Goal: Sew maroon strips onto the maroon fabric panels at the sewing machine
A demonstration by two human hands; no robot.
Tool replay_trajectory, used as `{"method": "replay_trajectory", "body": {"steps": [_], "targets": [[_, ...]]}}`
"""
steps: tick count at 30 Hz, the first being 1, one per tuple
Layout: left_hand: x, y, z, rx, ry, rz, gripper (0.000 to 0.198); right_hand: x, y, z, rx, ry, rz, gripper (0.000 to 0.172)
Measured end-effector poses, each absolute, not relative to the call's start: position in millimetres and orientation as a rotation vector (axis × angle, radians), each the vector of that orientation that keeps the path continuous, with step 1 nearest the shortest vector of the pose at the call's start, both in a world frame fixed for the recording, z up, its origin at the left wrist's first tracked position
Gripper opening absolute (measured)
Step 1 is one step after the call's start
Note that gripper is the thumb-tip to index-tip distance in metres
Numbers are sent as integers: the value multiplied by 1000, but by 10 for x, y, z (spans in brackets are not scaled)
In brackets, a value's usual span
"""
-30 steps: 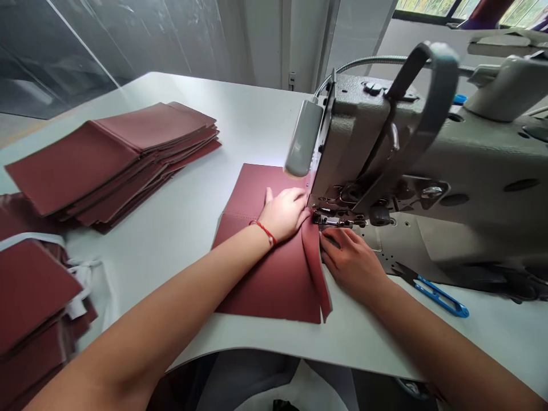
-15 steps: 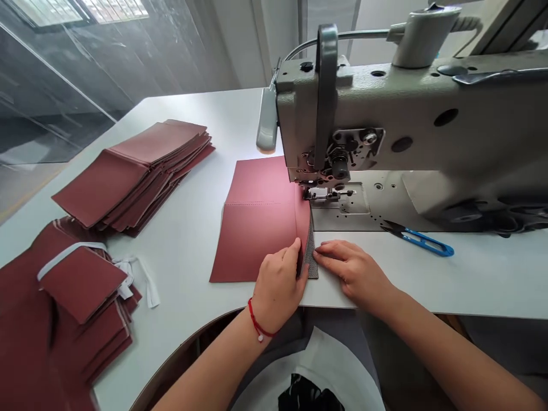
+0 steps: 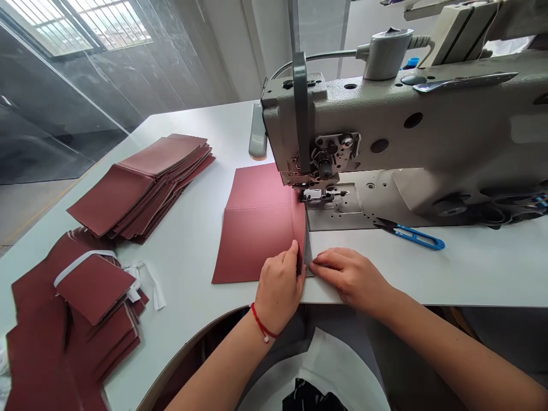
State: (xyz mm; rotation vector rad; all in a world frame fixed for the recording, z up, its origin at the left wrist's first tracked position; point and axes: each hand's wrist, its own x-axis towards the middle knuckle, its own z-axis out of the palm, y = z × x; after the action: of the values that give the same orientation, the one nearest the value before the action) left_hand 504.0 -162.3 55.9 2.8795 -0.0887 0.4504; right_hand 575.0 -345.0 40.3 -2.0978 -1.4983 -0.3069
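At the lower left of the frame, a dark red bundle is bound with a white band; more of it is now shown than a second ago. Above it, at the left of the frame, a stack of folded dark red pieces is left lying on the table.

In the centre, the panel is laid flat on the table, its right edge set at the foot. Near its lower right corner, that edge is pinched between thumb and index finger by the left hand, which a second ago was laid across the panel close to the foot. Along the edge, a strip of grey layer is exposed.

This layer is touched by the right hand, also brought down from beside the foot; its fingertips are drawn together, but whether the layer is pinched cannot be told. Half a second ago, much the same hold was shown by both hands. The upper right is filled by the machine; below it, blue-handled snips are laid on the table, untouched.
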Motion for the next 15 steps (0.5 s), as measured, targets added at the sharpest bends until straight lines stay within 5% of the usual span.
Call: {"method": "replay_trajectory", "body": {"steps": [8,15], "targets": [[5008,-1603,522,2849,-404,758,9,5687,-3490,397,-2059,-1540,-171,30],[4984,-1480,475,2811,-854,753,13,5713,-3493,376,-2038,-1573,-150,28]]}}
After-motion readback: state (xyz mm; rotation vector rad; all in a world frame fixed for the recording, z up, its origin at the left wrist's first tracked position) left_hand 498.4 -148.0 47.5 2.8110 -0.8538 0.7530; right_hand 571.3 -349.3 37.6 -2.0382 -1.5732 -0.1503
